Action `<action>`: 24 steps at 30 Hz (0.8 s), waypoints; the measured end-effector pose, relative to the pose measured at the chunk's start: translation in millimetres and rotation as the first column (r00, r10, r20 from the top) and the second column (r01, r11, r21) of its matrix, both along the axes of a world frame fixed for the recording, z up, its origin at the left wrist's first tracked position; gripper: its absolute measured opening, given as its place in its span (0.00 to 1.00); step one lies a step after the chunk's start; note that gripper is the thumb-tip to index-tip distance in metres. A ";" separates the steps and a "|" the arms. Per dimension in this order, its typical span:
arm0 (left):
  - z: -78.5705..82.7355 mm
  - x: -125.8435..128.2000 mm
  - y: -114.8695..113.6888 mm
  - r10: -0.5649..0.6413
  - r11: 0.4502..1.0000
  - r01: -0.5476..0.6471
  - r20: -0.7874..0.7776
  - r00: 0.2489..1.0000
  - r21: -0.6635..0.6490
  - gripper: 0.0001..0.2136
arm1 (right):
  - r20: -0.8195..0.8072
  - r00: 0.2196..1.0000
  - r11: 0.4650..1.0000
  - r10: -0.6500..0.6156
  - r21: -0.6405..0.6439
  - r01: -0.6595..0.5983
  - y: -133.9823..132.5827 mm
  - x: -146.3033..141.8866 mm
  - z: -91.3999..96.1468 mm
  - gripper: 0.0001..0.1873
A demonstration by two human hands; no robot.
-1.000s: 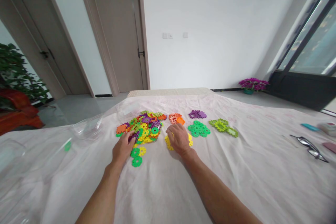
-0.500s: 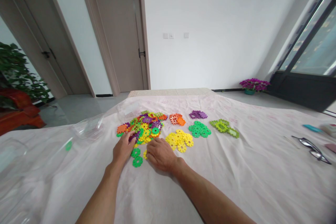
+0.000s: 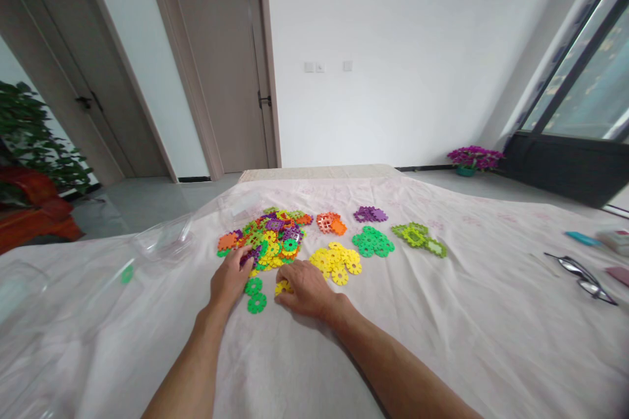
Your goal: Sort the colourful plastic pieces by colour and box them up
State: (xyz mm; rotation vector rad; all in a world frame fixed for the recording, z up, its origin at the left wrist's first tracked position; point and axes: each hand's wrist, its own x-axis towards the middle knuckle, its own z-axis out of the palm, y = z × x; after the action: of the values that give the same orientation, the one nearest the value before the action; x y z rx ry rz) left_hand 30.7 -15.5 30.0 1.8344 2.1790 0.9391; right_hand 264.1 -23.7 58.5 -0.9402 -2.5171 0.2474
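A mixed pile of coloured plastic snowflake pieces (image 3: 270,236) lies on the pale cloth (image 3: 442,340). My left hand (image 3: 228,280) rests at the pile's near edge, fingers curled on the pieces there. My right hand (image 3: 304,291) pinches a yellow piece (image 3: 282,287) just below the pile. Two green pieces (image 3: 255,294) lie between my hands. To the right sit sorted groups: yellow pieces (image 3: 338,260), dark green pieces (image 3: 372,241), light green pieces (image 3: 419,237), purple pieces (image 3: 370,214) and orange pieces (image 3: 330,222).
Clear plastic containers (image 3: 162,239) stand at the left, a lone green piece (image 3: 127,273) beside them. Glasses (image 3: 580,275), a teal item (image 3: 580,237) and small boxes lie at the far right. A plant (image 3: 29,137), doors and potted flowers (image 3: 472,158) stand beyond the cloth.
My right hand left the yellow group, swung left to the spot below the pile and closed its fingers on a yellow piece. My left hand stayed at the pile's edge.
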 end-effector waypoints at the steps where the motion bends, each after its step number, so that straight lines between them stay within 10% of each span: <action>1: -0.2 -0.1 0.2 0.002 1.000 -0.002 -0.001 1.000 -0.001 0.17 | -0.007 1.000 1.000 -0.005 0.001 0.005 0.9 0.7 -0.3 0.11; 11: -2.5 -1.3 2.2 0.009 1.000 -0.009 -0.004 1.000 0.006 0.17 | -0.217 0.887 0.875 -0.408 0.186 0.448 20.9 27.4 12.5 0.03; 17: -1.9 -3.1 2.3 0.027 1.000 -0.027 0.052 0.998 -0.005 0.17 | -0.169 0.985 0.989 -0.042 0.132 0.064 2.0 9.4 13.7 0.07; 24: -8.4 -10.4 5.8 -0.019 0.999 0.013 0.147 0.989 0.048 0.17 | 0.019 0.969 0.968 0.247 0.028 -0.248 -25.6 -20.4 4.3 0.35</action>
State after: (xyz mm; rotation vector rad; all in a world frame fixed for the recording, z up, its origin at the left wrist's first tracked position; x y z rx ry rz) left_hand 20.3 -9.6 21.5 1.7388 2.0687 1.0939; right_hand 243.8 -49.3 62.8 -0.6159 -2.6431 0.2780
